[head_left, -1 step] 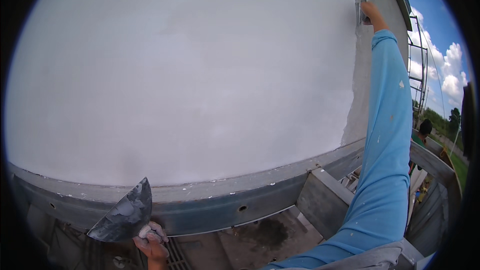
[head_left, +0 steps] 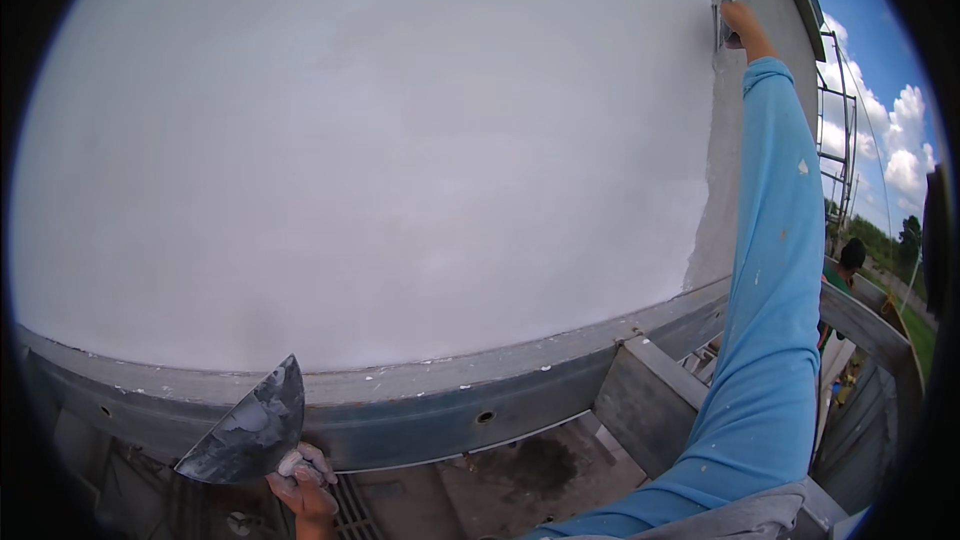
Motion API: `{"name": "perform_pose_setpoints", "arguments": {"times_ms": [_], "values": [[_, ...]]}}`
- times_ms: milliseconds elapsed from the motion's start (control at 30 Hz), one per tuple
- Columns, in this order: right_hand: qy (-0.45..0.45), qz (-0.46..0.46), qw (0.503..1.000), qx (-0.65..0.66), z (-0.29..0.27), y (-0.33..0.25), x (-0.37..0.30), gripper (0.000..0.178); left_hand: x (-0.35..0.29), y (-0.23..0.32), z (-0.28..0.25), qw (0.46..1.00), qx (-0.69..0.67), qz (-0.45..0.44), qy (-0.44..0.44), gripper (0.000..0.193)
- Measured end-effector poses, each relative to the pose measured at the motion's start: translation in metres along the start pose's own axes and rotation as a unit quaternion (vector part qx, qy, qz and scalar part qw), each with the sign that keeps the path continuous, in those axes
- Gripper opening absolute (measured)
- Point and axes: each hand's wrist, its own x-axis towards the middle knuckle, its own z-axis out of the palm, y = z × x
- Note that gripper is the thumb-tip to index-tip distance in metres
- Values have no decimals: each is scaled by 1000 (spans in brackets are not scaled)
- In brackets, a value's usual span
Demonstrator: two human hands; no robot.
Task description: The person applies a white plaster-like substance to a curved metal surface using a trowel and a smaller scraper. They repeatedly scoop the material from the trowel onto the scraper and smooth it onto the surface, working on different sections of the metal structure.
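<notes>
My right hand [head_left: 742, 23] is stretched far out to the upper right, its fingers closed round the grip of a plastering trowel [head_left: 722, 28]. The trowel is seen nearly edge-on against the wall, at the border of the white coat [head_left: 430, 160]. Low on the left, my left hand [head_left: 305, 485], smeared with white compound, grips a wide putty knife [head_left: 255, 430]. Its broad dark blade points up and left, streaked with grey residue. The knife's handle is mostly hidden by my fingers.
A grey metal beam [head_left: 400, 420] spotted with white runs along the wall's foot, with a crossbeam [head_left: 645, 390] joining it. Bare grey wall [head_left: 725, 160] borders the coat at right. Beyond stand scaffold bars [head_left: 838, 120] and a person [head_left: 848, 262] in green below.
</notes>
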Motion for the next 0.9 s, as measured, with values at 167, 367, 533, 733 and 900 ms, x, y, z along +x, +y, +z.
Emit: {"name": "perform_pose_setpoints", "arguments": {"times_ms": [167,367,533,733,900], "values": [[19,-37,999,1,39,-24,-11,55,0,1,-1,1000,5,4,5,70],[172,-97,977,-84,58,-81,-36,69,6,4,7,999,-19,13,-30,54],[216,-93,970,-66,82,-151,-150,67,12,3,-8,990,7,42,-135,46],[261,-143,952,-68,93,-231,-224,49,19,15,-10,981,-46,42,-182,38],[228,-221,948,-34,96,-296,-289,56,18,9,-23,976,-28,17,-213,31]]}}
